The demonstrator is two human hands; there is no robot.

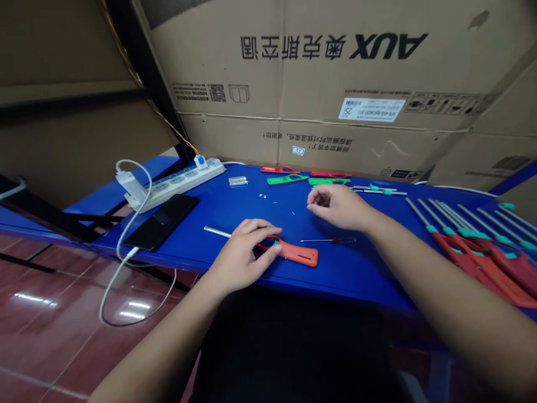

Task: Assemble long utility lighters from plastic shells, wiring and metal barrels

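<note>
An orange-red lighter [298,253] with a long metal tube lies near the front edge of the blue table [251,201]. My left hand [251,252] is closed over its middle, thumb and fingers on the trigger area, with the tube sticking out to the left. My right hand [335,206] hovers over the table to the right and farther back, fingers curled with thumb and fingertips close together. Whatever those fingers hold, if anything, is too small to make out. A thin screwdriver [321,240] lies on the table between the lighter and my right forearm.
Red and green handle shells [287,179] lie along the back beside metal rods [388,192]. Several assembled lighters [482,263] are piled at right. At left are a black phone [161,222], a white power strip [180,180] and a cable looping over the edge. Cardboard [310,73] stands behind.
</note>
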